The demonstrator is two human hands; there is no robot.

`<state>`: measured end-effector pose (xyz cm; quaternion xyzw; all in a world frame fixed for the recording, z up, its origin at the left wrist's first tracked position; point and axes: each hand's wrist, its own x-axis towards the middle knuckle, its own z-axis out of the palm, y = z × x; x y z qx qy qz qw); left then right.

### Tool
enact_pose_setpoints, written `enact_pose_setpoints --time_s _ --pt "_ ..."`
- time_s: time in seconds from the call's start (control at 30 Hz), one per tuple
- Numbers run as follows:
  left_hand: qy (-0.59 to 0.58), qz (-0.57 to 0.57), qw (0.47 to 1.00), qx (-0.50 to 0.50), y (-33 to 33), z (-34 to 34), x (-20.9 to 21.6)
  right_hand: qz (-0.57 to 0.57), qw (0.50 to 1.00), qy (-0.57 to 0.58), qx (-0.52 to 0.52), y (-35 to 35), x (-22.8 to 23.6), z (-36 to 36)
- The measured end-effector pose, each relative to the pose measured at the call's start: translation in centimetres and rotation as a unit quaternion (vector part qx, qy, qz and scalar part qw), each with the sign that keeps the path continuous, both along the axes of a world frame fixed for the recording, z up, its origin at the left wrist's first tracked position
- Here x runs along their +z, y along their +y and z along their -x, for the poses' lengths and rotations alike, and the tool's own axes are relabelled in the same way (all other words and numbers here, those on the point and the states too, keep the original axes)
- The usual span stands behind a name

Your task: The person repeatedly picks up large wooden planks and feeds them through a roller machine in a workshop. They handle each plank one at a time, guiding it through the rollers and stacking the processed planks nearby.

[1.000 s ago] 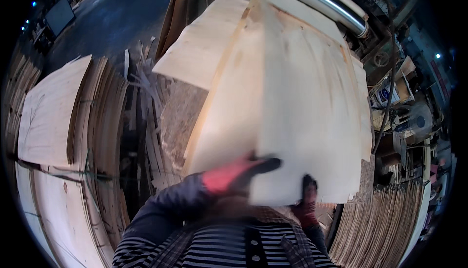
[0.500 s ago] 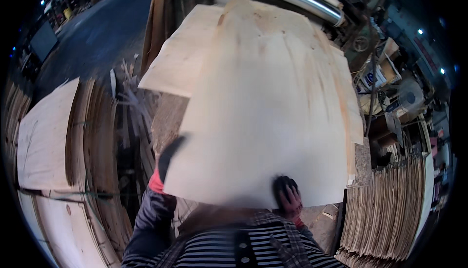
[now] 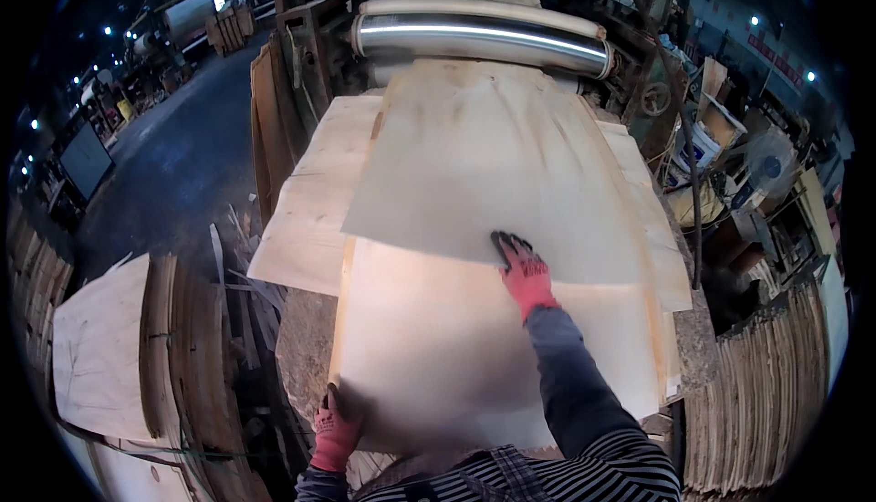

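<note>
My right hand, in a pink glove with dark fingertips, lies flat on the near edge of an upper wood veneer sheet, fingers stretched forward. That pale sheet has brownish wavy marks, and its far end is close to a shiny metal roller. Under it lies a lower veneer sheet, its near part bare. At this sheet's near left corner, my left hand, gloved alike, is closed on the edge; part of its fingers is hidden.
Another veneer sheet sticks out at the left of the pile. Veneer stacks stand at the left and right. Wood strips lean beside the table at left. A handwheel is at the roller's right, with a dark floor lane far left.
The upper sheet has moved forward toward the roller, baring the lower sheet. My right hand has reached forward with it. My left hand has left its side and come to the lower sheet's corner.
</note>
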<state>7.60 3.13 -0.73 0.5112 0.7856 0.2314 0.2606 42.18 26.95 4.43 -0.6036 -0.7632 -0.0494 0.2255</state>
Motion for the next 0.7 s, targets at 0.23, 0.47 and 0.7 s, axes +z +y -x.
enact_pose_setpoints --time_s 0.23,0.47,0.7 --pt "-0.317 -0.04 0.946 -0.052 1.3 2.9 0.3 -0.028 0.996 -0.031 -0.081 6.6 -3.3 -0.2" --pt "-0.494 0.049 0.866 -0.051 1.7 0.5 8.5 0.148 0.978 -0.011 0.143 -13.6 -2.2 1.9" --pt "-0.683 0.057 0.726 -0.058 2.0 -3.6 16.2 0.225 0.956 -0.139 0.128 -27.9 -3.1 -1.4"
